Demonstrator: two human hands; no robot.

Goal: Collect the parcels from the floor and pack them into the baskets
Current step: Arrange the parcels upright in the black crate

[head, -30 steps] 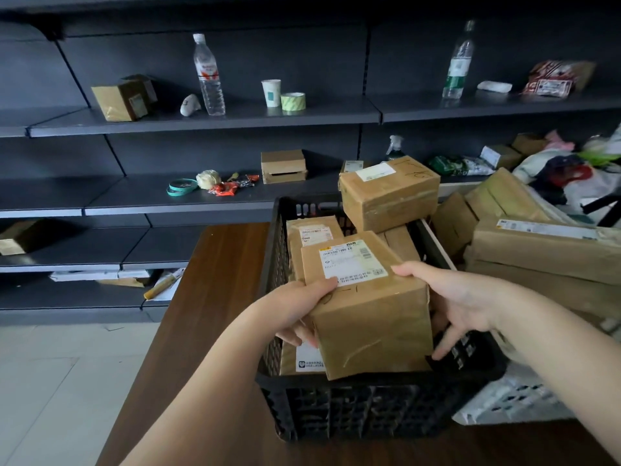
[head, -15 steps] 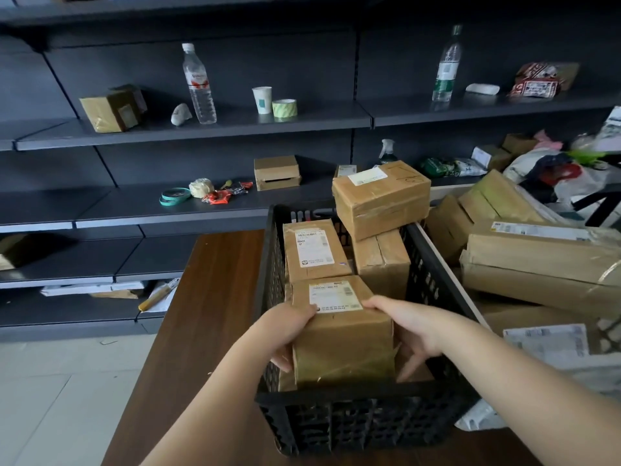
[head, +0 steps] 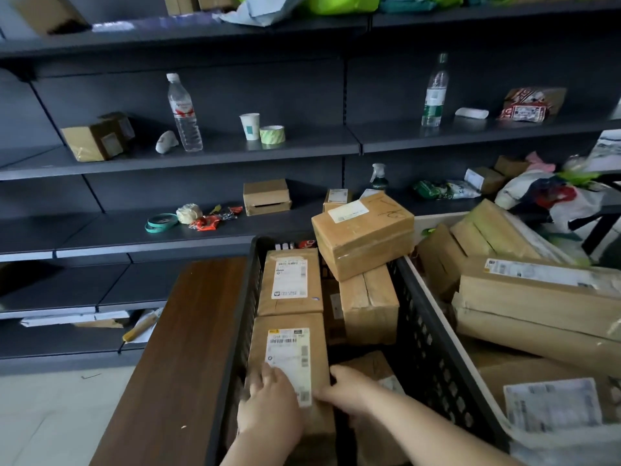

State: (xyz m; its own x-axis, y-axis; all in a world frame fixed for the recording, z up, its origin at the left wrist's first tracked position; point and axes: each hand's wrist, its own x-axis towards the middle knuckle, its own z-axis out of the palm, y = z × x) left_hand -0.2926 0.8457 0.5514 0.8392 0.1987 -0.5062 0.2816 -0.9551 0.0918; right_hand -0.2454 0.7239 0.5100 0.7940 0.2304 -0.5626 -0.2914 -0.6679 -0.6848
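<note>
A brown parcel (head: 289,351) with a white label lies in the front left of the black basket (head: 426,317), against its left wall. My left hand (head: 268,412) lies on the parcel's near end, thumb on the label and fingers down its left side. My right hand (head: 349,393) grips the parcel's right edge, its fingers down in the gap beside it. Behind it another labelled parcel (head: 290,280) lies flat. A taped parcel (head: 368,304) stands to the right, and a bigger box (head: 363,233) sits on top of it, across the basket's rim.
The basket stands on a dark wooden table (head: 188,348). To its right a white basket (head: 433,220) holds several large parcels (head: 537,297). Dark shelves (head: 235,149) behind carry bottles, a cup, tape rolls and small boxes. Tiled floor (head: 57,415) shows at lower left.
Both hands have lowered the parcel from above the basket down into its front left corner. The view has tilted up and shows a higher shelf.
</note>
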